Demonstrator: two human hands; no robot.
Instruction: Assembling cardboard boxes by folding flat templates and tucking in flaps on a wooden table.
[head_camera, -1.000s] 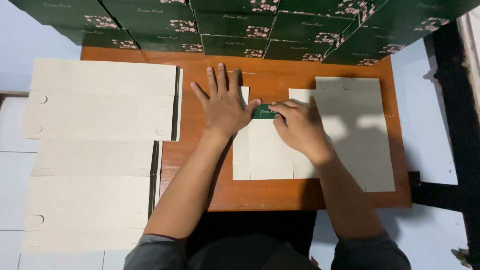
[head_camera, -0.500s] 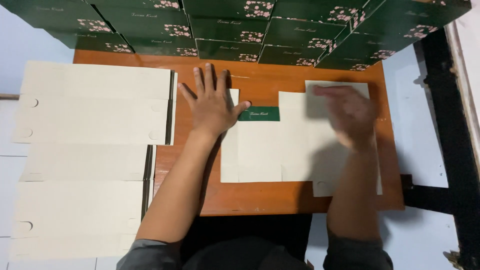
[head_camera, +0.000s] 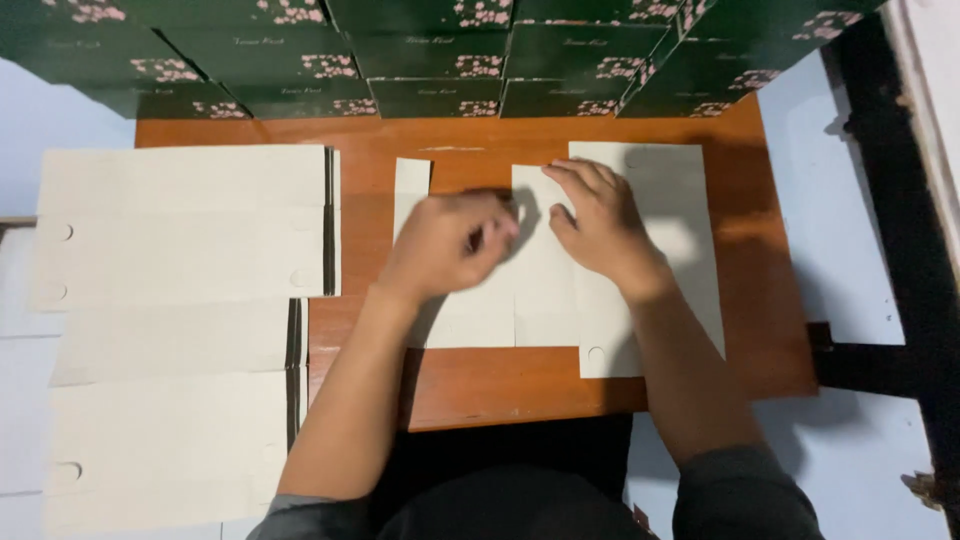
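Head view, looking straight down. Flat box blank (head_camera: 545, 290): pale cream card, unprinted side up, matte, lying flat at the centre of the brown wooden tabletop (head_camera: 500, 385). It shows straight vertical crease lines dividing it into panels, a narrow flap standing up at its 11 o'clock corner, and a small round notch on the lower edge at 5 o'clock. Its right panel runs under the right forearm toward 3 o'clock; exact outline there is shadowed. Left hand (head_camera: 445, 245): blurred, fingers curled loosely inward, resting on the blank's left-centre panel; cannot tell whether it pinches the card or only presses it. Right hand (head_camera: 600, 225): fingers extended and flat, palm down, pressing the blank's upper-centre area, not closed around anything. The two hands lie just beside each other, a narrow gap between them. At 9 o'clock of the blank: stack of cream flat blanks (head_camera: 185, 225), edges aligned, with half-round thumb cuts on the left edge; a second stack (head_camera: 170, 430) lies at 7 o'clock, hanging past the tabletop edge. At 12 o'clock: row of dark green boxes (head_camera: 430, 55) with pink floral print, set side by side along the far edge.
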